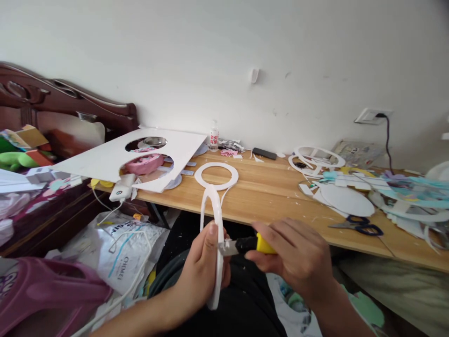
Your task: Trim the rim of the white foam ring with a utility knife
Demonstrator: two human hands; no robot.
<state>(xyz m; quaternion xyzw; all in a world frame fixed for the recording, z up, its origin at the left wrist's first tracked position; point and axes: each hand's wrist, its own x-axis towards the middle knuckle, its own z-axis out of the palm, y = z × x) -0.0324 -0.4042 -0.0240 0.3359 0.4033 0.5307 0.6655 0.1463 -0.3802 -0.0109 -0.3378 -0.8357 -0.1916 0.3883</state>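
My left hand (205, 264) grips a white foam-board ring (216, 276), held on edge above my lap. In my right hand (293, 260) is a utility knife (247, 245) with a black and yellow handle. Its blade points left and meets the ring's edge close to my left fingers. How deep the blade sits cannot be made out. Just beyond my hands, a second white ring (200, 174) lies flat on the wooden table (266, 196), with a thin white strip beside it.
A white board with round cut-outs (101, 152) overhangs the table's left end. Scissors (358, 225), white discs and cut pieces (345, 199) lie at right. A clear bottle (213, 135) and a dark phone-like object (264, 153) are near the wall. A pink chair-like item (52, 290) stands lower left.
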